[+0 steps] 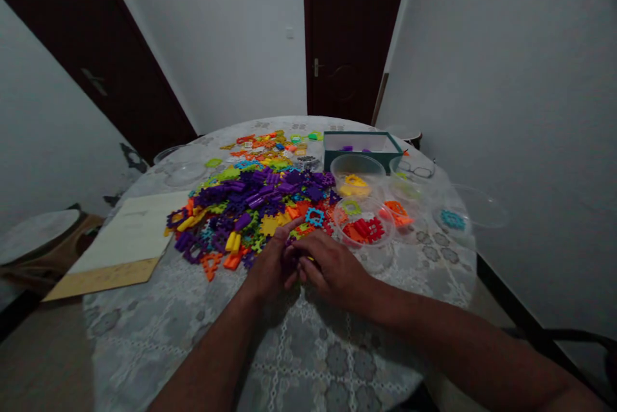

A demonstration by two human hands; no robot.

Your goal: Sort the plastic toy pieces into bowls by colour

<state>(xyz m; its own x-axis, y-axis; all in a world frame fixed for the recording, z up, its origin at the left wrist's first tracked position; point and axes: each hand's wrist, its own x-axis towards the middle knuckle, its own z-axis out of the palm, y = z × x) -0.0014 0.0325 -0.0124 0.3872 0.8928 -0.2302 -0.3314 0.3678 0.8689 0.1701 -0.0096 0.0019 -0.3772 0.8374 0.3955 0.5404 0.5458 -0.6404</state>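
Note:
My left hand (274, 259) and my right hand (332, 265) meet at the near edge of a large pile of plastic building pieces (255, 200). The fingers of both curl inward and touch or almost touch, while the left index finger points out over the pile. Something small and dark purple shows between the hands, mostly covered by fingers; its kind cannot be made out. Just beyond the right hand lies a blue square frame piece (315, 217). A yellow toothed piece (268, 226) is beyond the left hand, and yellow tube-like pieces (233, 242) lie left of it.
Clear round tubs hold red pieces (364, 230), yellow pieces (354, 185), orange pieces (397, 211) and blue pieces (452, 219). Behind them stands a green-edged box (332, 158), with eyeglasses (417, 171) to its right. A paper sheet (128, 232) overhangs the left edge of the patterned tablecloth (308, 367).

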